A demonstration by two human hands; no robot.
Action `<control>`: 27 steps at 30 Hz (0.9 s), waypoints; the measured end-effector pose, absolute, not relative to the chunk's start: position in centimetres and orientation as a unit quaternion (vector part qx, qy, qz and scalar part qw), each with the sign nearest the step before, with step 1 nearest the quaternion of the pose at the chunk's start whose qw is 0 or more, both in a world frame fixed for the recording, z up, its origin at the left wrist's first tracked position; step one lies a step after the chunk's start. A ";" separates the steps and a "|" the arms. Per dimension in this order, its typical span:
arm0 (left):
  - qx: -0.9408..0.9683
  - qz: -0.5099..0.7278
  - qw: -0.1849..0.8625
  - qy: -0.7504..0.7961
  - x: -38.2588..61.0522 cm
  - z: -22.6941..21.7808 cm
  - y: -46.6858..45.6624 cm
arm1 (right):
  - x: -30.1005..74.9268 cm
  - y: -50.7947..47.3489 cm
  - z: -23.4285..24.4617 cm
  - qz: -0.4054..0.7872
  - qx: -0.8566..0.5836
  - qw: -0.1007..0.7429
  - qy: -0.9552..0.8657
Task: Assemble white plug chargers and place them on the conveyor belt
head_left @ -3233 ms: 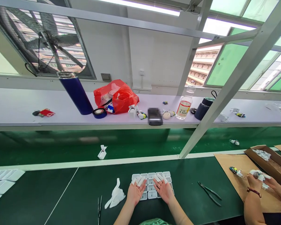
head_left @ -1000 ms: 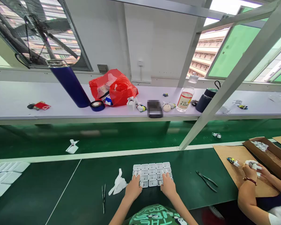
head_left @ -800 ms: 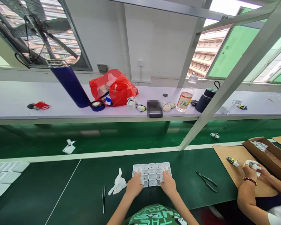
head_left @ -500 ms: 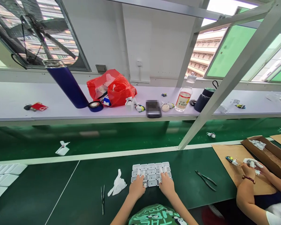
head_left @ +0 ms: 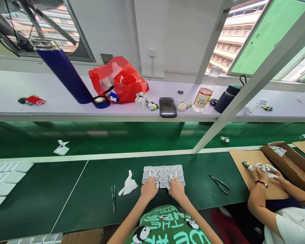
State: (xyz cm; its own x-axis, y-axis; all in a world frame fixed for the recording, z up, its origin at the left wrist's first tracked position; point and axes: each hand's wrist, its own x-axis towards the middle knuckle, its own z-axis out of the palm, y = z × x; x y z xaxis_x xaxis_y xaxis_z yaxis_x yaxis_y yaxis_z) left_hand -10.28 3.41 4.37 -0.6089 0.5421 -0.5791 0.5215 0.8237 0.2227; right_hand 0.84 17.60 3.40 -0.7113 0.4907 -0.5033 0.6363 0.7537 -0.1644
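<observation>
A block of small white rectangular compartments or cases (head_left: 163, 178), set in rows, lies on the green table in front of me. My left hand (head_left: 148, 189) rests on its left side, with fingers stretched forward over the pieces. On the right side lies my right hand (head_left: 177, 190), its fingers extended too. White covers sit on several fingertips of both hands. Left of the block is a crumpled white glove or cloth (head_left: 128, 185), with metal tweezers (head_left: 113, 198) beside it. A pair of pliers (head_left: 219, 184) lies to the right.
Stacked white trays (head_left: 7, 179) stand at the far left. At right, a co-worker's hands (head_left: 266, 173) handle small white parts over brown cardboard (head_left: 246, 159), beside an open carton (head_left: 292, 166). A slanted post (head_left: 226, 118) crosses before the shelf, which holds a bottle (head_left: 203, 95) and red bag (head_left: 127, 84).
The camera view has tilted downward, showing more of my shirt and the near table edge. Both hands stay on the white block, and the right one has shifted slightly inward.
</observation>
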 end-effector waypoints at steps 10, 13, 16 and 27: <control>0.298 0.025 0.278 0.913 -11.6 3.2 4.3 | -0.2 18.1 3.3 -0.167 0.321 0.206 0.909; 0.297 0.026 0.267 0.916 -12.6 3.0 4.7 | -1.1 18.8 3.8 -0.159 0.341 0.195 0.906; 0.299 0.029 0.266 0.916 -12.8 2.9 4.9 | -1.8 19.6 3.9 -0.155 0.355 0.200 0.900; 0.302 0.034 0.275 0.912 -13.4 3.1 5.1 | -2.0 20.8 2.2 -0.148 0.345 0.204 0.904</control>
State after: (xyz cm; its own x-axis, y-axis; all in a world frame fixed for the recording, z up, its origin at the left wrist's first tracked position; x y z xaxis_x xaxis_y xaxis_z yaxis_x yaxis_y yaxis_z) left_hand -13.43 5.06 3.09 -0.6665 0.5699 -0.4806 0.5324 0.8151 0.2283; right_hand -1.97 20.85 2.22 -0.6792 0.5631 -0.4708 0.6840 0.7182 -0.1278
